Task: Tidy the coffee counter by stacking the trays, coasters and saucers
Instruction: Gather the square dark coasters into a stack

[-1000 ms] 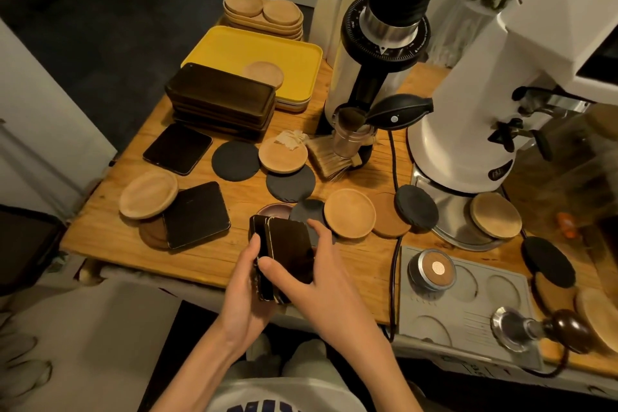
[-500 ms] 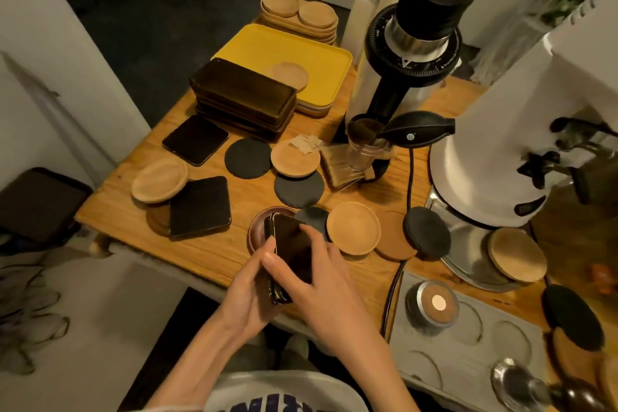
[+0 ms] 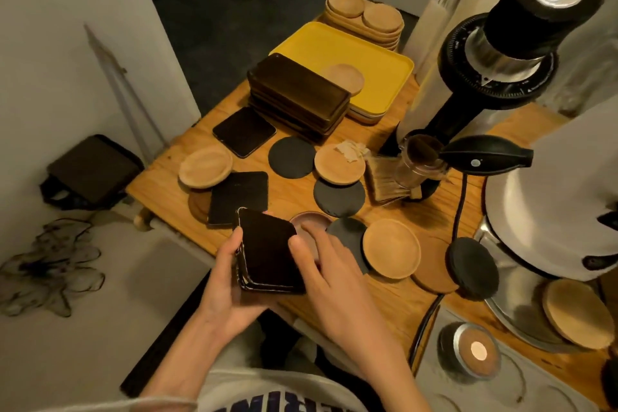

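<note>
I see a small stack of dark square coasters (image 3: 267,252) held over the near edge of the counter (image 3: 294,191), tilted on its side. My left hand (image 3: 230,291) cradles it from below, fingers curled around the stack's left edge and thumb on that side. My right hand (image 3: 334,281) rests its thumb against the stack's right edge, while its other fingers spread loosely over a brown saucer (image 3: 309,222) and a round black coaster (image 3: 347,231) behind; I cannot tell whether they grip anything there. The counter is light wood, set against a white wall (image 3: 67,43) on the left, with dark floor (image 3: 234,0) beyond. Just left of the stack lies another square coaster (image 3: 239,197), overlapping a brown disc and touching a wooden saucer (image 3: 205,166). A third square coaster (image 3: 244,131) lies farther back, beside a pile of dark trays (image 3: 299,94). Behind that, a yellow tray (image 3: 334,50) holds one wooden saucer, and a stack of oval wooden trays (image 3: 364,20) carries two more. More round coasters and saucers are scattered mid-counter near a brush (image 3: 388,181). A black grinder (image 3: 508,53) and a white machine (image 3: 561,204) stand to the right, with a grey mat (image 3: 541,385) at the near right.
</note>
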Available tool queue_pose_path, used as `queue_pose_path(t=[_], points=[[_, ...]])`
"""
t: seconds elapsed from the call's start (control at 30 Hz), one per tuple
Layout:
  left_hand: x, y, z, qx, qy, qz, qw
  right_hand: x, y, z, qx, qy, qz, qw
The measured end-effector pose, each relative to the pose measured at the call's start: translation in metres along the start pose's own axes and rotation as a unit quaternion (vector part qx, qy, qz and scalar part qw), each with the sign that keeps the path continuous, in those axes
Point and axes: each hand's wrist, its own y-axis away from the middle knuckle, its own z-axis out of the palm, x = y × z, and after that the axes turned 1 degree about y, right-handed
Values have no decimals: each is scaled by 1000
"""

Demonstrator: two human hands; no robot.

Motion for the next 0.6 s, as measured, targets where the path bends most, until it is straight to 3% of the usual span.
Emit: queue_pose_path(t=[0.2, 0.33, 0.6], points=[[58, -5, -23, -42, 22, 35, 998, -7, -48, 7, -6, 47, -45, 998], [108, -13, -43, -66, -23, -17, 997, -26, -79, 17, -8, 74, -78, 994], [197, -42, -92, -214, 114, -105, 964, -48, -129, 52, -9, 126, 7, 992]])
